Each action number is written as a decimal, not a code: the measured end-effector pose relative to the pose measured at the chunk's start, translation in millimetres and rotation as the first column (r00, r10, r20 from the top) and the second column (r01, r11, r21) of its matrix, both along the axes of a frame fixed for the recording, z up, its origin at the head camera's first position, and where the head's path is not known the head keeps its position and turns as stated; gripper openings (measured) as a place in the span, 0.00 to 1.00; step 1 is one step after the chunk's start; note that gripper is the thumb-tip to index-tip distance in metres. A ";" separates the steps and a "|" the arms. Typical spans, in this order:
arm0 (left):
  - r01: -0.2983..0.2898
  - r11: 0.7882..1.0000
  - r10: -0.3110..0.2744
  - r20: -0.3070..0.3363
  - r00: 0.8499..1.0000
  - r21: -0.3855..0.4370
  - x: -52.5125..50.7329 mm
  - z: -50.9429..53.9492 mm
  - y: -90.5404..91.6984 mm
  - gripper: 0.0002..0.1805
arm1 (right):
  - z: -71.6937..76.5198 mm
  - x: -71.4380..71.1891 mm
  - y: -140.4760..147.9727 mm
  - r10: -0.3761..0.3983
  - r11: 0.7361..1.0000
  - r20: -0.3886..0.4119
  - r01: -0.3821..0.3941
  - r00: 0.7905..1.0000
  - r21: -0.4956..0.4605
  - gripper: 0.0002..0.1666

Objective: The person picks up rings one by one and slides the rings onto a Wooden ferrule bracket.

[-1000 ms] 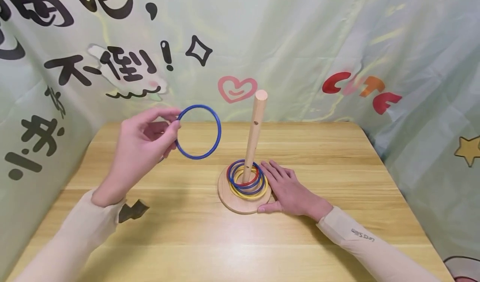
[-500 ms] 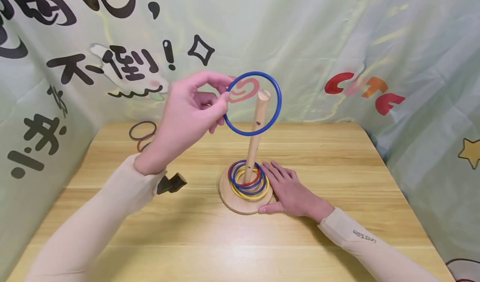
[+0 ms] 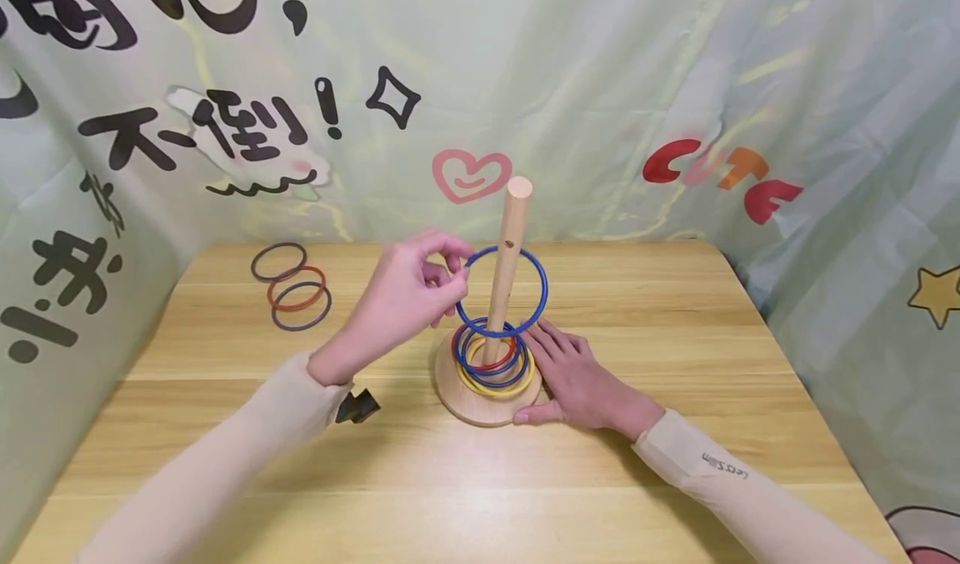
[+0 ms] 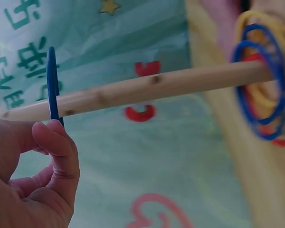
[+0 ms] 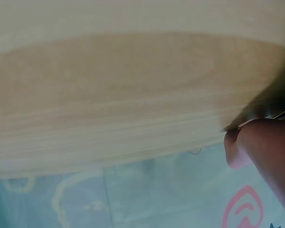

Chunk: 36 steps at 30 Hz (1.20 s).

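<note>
Thumb and fingertips of my left hand [image 3: 412, 293] pinch the left side of a blue ring [image 3: 545, 289]. That ring encircles the upright wooden post [image 3: 514, 218] and hangs tilted above the base. The left wrist view also has the post running through the blue ring [image 4: 52, 85]. Lower down, several blue, red and yellow rings [image 3: 501, 393] lie loosely round the foot of the post. My right hand [image 3: 588, 389] rests flat, fingers spread, against the right edge of the round wooden base [image 3: 453, 401].
Three loose rings lie overlapping at the table's back left: a dark ring [image 3: 279, 244], a red ring [image 3: 324, 281] and a dark blue ring [image 3: 300, 328]. A printed cloth [image 3: 592, 89] hangs behind and beside the wooden table [image 3: 637, 497].
My left hand has carried the blue ring right and up to the post's top, then lowered it around the post. The loose rings behind it are uncovered. The right hand stays at the base.
</note>
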<state>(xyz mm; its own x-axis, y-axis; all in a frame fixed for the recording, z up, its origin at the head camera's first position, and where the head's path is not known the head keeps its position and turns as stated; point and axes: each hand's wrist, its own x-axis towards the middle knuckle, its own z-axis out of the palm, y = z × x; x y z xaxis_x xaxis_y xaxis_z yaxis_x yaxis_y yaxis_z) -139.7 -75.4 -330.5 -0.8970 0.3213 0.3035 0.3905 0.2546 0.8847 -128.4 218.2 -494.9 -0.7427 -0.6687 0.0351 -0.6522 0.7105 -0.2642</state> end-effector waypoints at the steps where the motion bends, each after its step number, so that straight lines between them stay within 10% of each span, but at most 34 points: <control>1: 0.003 1.000 -0.003 0.011 1.000 -0.011 -0.3 -7.7 0.3 0.13 | 0.1 -0.1 0.0 0.002 1.000 -0.005 -0.002 1.000 0.003 0.75; 16: 0.056 0.975 -0.026 0.143 0.989 -0.215 -15.7 -105.7 7.3 0.09 | -1.8 -0.7 -1.3 0.001 1.000 0.001 -0.001 1.000 0.000 0.77; 27: 0.015 0.969 0.017 0.128 0.992 -0.245 -16.6 -121.8 2.1 0.09 | -0.3 -0.4 -0.8 -0.003 1.000 0.013 0.003 1.000 -0.005 0.76; 36: -0.059 0.976 0.081 0.098 0.992 -0.211 -3.6 -124.8 -37.5 0.15 | -2.4 -0.2 -0.1 0.001 1.000 0.004 -0.001 1.000 -0.008 0.77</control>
<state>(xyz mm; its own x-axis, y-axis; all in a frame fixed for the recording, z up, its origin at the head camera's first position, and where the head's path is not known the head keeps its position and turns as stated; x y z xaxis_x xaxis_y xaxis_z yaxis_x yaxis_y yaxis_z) -143.3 -112.9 -455.2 -0.9427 0.3029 0.1397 0.2731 0.4601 0.8448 -128.6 218.1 -497.2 -0.7424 -0.6689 0.0375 -0.6516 0.7079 -0.2724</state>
